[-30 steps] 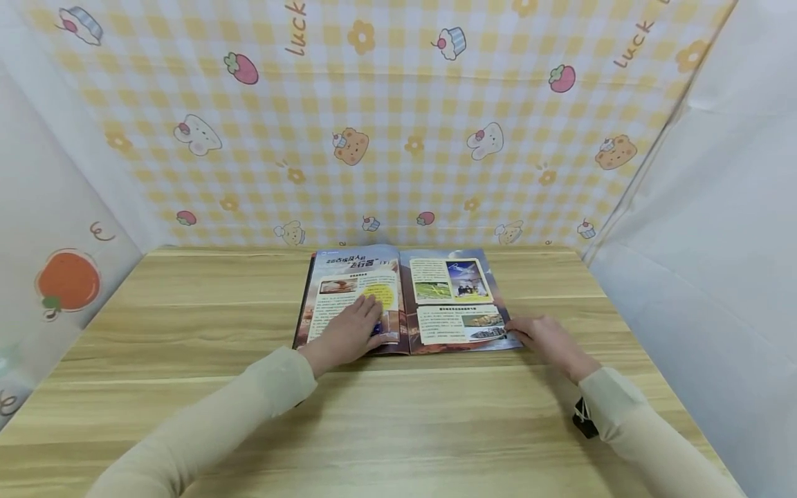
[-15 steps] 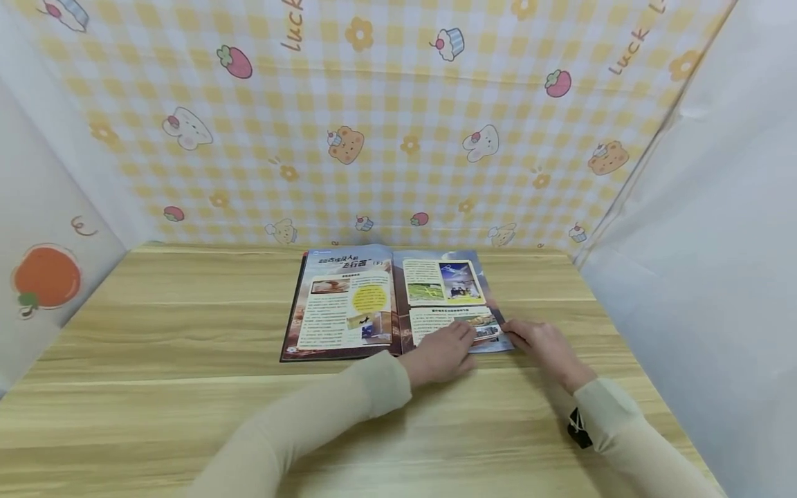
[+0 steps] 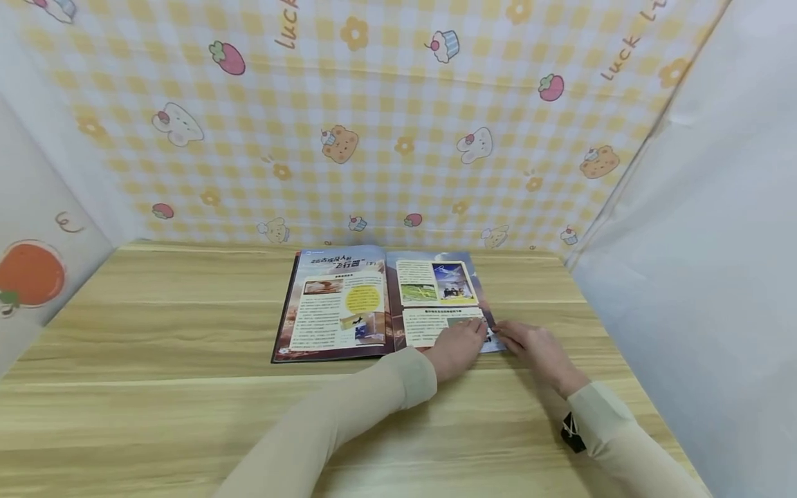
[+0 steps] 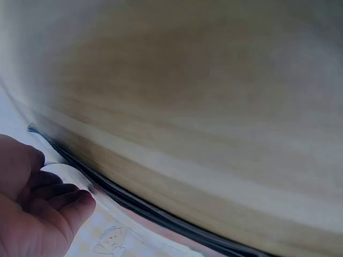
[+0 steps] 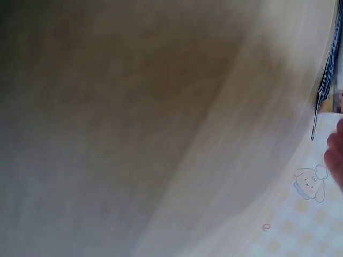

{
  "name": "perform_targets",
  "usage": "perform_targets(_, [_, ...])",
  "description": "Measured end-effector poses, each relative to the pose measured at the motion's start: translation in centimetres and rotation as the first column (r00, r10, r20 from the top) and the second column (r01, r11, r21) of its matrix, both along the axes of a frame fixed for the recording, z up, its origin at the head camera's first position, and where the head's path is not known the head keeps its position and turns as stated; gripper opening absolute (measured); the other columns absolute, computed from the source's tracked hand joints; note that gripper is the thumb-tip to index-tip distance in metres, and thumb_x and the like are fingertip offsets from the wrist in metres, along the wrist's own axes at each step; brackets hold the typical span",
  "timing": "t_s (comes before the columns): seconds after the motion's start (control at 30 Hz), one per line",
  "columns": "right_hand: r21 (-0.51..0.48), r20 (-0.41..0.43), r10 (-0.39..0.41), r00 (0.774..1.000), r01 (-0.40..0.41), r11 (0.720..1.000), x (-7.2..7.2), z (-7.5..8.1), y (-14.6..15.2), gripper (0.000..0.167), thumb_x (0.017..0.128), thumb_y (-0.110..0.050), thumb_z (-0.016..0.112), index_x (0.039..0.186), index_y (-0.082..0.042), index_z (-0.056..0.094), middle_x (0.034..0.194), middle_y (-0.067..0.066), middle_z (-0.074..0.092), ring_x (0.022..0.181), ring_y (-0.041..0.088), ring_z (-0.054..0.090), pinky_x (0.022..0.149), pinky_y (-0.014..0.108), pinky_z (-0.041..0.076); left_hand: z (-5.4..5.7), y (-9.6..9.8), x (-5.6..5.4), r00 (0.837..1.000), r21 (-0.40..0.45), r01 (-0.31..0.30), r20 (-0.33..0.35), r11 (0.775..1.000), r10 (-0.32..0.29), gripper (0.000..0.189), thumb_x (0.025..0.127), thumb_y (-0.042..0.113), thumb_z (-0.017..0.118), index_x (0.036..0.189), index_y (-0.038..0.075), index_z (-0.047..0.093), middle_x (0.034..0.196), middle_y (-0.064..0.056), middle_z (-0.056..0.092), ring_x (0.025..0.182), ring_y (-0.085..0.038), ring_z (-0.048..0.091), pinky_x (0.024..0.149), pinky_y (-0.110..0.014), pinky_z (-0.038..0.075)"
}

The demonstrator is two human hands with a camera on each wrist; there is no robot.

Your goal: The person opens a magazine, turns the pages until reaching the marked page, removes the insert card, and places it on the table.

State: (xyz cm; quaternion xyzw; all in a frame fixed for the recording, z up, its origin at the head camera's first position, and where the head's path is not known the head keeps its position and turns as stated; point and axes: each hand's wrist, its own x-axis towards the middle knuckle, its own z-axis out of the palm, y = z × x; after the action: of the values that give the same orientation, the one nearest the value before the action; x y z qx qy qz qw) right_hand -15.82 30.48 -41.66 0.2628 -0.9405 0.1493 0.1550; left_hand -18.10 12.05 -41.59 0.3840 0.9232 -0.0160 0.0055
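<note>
Left hand, fingers relaxed, holding nothing, shifted from left side to right of the spread, rectangular, glossy multicoloured paper magazine, right hand still pinching its right edge

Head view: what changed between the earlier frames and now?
The left hand moved rightward off the left page of the magazine and now rests on the lower part of the right page, beside the right hand. The right hand stays at that page's right edge; whether it pinches the paper is unclear. The magazine stays open, and the black clip still lies by the right sleeve.
</note>
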Motion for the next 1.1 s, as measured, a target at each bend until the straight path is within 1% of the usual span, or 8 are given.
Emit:
perform_targets(0.17, [-0.023,0.04,-0.039,0.998,0.04,0.999,-0.1,-0.4,0.3,0.013,0.081,-0.004,0.071,0.094,-0.006,0.068,0.09,0.007,0.072,0.081,0.023,0.069,0.072,0.037,0.056,-0.3,-0.3,-0.4,0.996,0.054,-0.06,0.063,0.997,0.056,0.046,0.1,0.009,0.041,0.145,0.009,0.033,0.143,-0.007,0.044,0.13,-0.017,0.045,0.098,-0.027,0.045])
perform_targets(0.3, [0.036,0.086,0.03,0.996,-0.033,0.999,-0.3,-0.6,0.2,0.015,0.081,-0.005,0.07,0.096,-0.007,0.068,0.092,0.005,0.071,0.083,0.021,0.068,0.074,0.037,0.055,-0.5,-0.6,-0.5,0.998,0.125,-0.053,0.04,0.991,0.048,0.051,0.099,0.007,0.042,0.147,0.004,0.024,0.138,-0.008,0.05,0.121,-0.019,0.054,0.089,-0.028,0.051])
perform_targets(0.43, [0.08,0.176,0.088,0.981,-0.103,0.991,-0.4,-0.4,-0.2,0.03,0.085,-0.008,0.067,0.113,0.001,0.064,0.113,0.016,0.066,0.102,0.031,0.064,0.085,0.043,0.052,-0.6,-0.8,-0.6,1.0,0.2,-0.02,-0.005,0.98,0.021,0.057,0.098,0.006,0.045,0.147,0.007,0.018,0.129,-0.008,0.058,0.106,-0.02,0.062,0.074,-0.029,0.055])
perform_targets(0.53, [0.105,0.239,0.092,0.967,-0.12,0.987,-0.5,-0.2,-0.4,0.038,0.086,-0.01,0.066,0.122,0.003,0.06,0.126,0.023,0.057,0.111,0.038,0.058,0.09,0.047,0.049,-0.6,-0.9,-0.6,0.999,0.205,0.015,-0.033,0.979,-0.008,0.063,0.097,0.007,0.048,0.15,0.017,0.017,0.125,-0.01,0.058,0.101,-0.02,0.063,0.071,-0.029,0.055])
perform_targets(0.7, [0.126,0.277,0.102,0.955,-0.141,0.982,-0.6,-0.1,-0.3,0.038,0.088,-0.01,0.064,0.124,0.003,0.059,0.13,0.023,0.054,0.113,0.039,0.056,0.091,0.047,0.048,-0.2,-1.1,-0.5,0.994,0.076,0.014,-0.105,0.997,-0.006,0.061,0.095,0.01,0.051,0.149,0.023,0.025,0.123,-0.012,0.055,0.104,-0.02,0.06,0.069,-0.027,0.055])
perform_targets(0.8, [0.114,0.286,0.108,0.952,-0.146,0.983,-0.7,0.1,-0.3,0.04,0.088,-0.01,0.064,0.126,0.002,0.057,0.13,0.022,0.054,0.114,0.04,0.055,0.094,0.048,0.046,0.3,-1.1,-0.5,0.991,-0.036,-0.046,-0.125,0.998,0.041,0.052,0.098,0.013,0.047,0.146,0.019,0.029,0.131,-0.015,0.053,0.119,-0.025,0.053,0.084,-0.029,0.053])
perform_targets(0.93, [0.115,0.297,0.108,0.949,-0.148,0.982,-0.8,0.2,-0.2,0.039,0.089,-0.011,0.063,0.125,0.003,0.057,0.129,0.022,0.055,0.114,0.04,0.055,0.094,0.049,0.046,0.6,-1.4,-0.6,0.99,-0.157,-0.125,-0.089,0.98,0.112,0.046,0.101,0.019,0.038,0.147,0.019,0.031,0.144,-0.018,0.041,0.136,-0.031,0.036,0.106,-0.033,0.039])
perform_targets(1.1, [0.122,0.302,0.115,0.946,-0.159,0.98,-0.9,0.2,-0.1,0.037,0.089,-0.011,0.062,0.124,0.004,0.058,0.129,0.021,0.056,0.116,0.039,0.055,0.094,0.048,0.046,0.3,-1.9,-0.7,0.986,-0.192,-0.162,-0.078,0.968,0.15,0.044,0.102,0.028,0.036,0.146,0.023,0.036,0.152,-0.019,0.025,0.142,-0.033,0.021,0.112,-0.039,0.03])
